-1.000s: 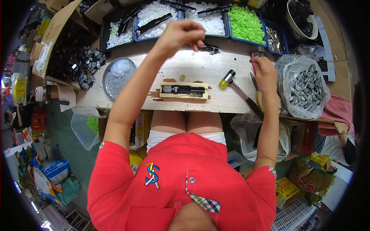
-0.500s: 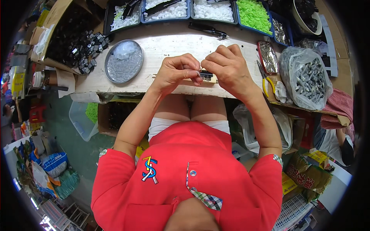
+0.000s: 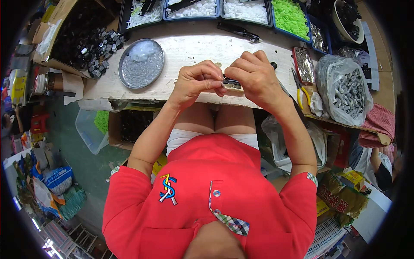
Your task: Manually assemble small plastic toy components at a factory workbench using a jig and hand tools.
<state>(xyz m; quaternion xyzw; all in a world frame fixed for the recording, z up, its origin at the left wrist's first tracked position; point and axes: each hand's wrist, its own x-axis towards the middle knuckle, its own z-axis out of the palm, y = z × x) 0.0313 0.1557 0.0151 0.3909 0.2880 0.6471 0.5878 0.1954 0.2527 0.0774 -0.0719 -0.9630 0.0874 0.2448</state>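
Observation:
My left hand [image 3: 197,84] is at the front edge of the workbench, thumb and forefinger pinched on something too small to name. Close beside it, my right hand [image 3: 257,82] is closed, its fingertips meeting near the left ones; what they grip is hidden. Between the two hands lies a small black part [image 3: 232,82] on a light, wood-coloured piece, partly covered by the right fingers. Behind the right wrist runs a dark, cord-like or rod-like thing [image 3: 285,89]. A round metal dish [image 3: 123,77] with clear small pieces stands left of my hands.
Trays of white pieces [image 3: 246,13] and bright green pieces [image 3: 290,19] line the back. A black part [image 3: 238,31] lies before them. Yellow-handled pliers [image 3: 303,96] and a plastic bag of grey metal pieces [image 3: 350,95] are at right. A carton of black parts [image 3: 101,52] is at left.
The view has shifted slightly, so the bench things sit a little further right. Both hands stay together in nearly the same pose. A dark knob-like end now shows beside the right hand.

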